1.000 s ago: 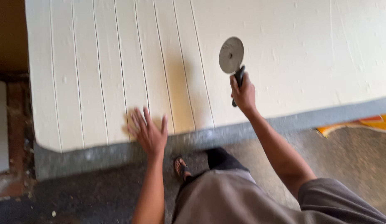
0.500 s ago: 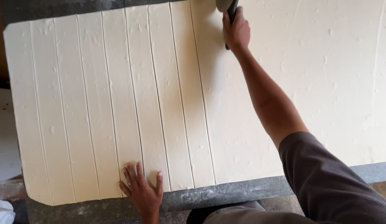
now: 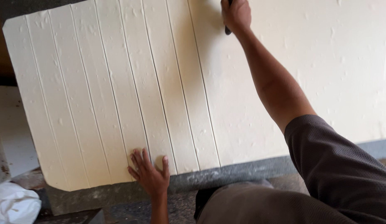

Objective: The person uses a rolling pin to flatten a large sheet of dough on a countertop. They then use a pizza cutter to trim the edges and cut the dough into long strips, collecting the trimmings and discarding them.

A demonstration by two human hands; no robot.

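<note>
A wide sheet of pale dough (image 3: 284, 62) covers most of the frame, lying flat on a dark grey stone tabletop (image 3: 243, 170) whose edge shows as a band along the lower part of the picture. The left portion of the sheet is scored into long, narrow strips (image 3: 118, 91) that run from the top of the frame down toward the near edge, slanting slightly to the right; the right portion is uncut and smooth, with small bumps on its surface. The right hand (image 3: 236, 14) is at the top centre of the frame, arm stretched far across the sheet, its grip clenched around a dark handle (image 3: 228, 30), only a short end of which shows below the fist; the rest of the tool is cut off by the upper edge of the picture, so its working end cannot be seen. The hand sits just beyond the last cut line, at the border between the strips and the uncut dough. The left hand (image 3: 150, 174) is at the lower centre-left, its grip released, fingers spread and pressed flat on the near ends of the strips, the palm overlapping the tabletop edge. A crumpled white cloth (image 3: 14, 205) lies in the lower left corner, well apart from both hands.
</note>
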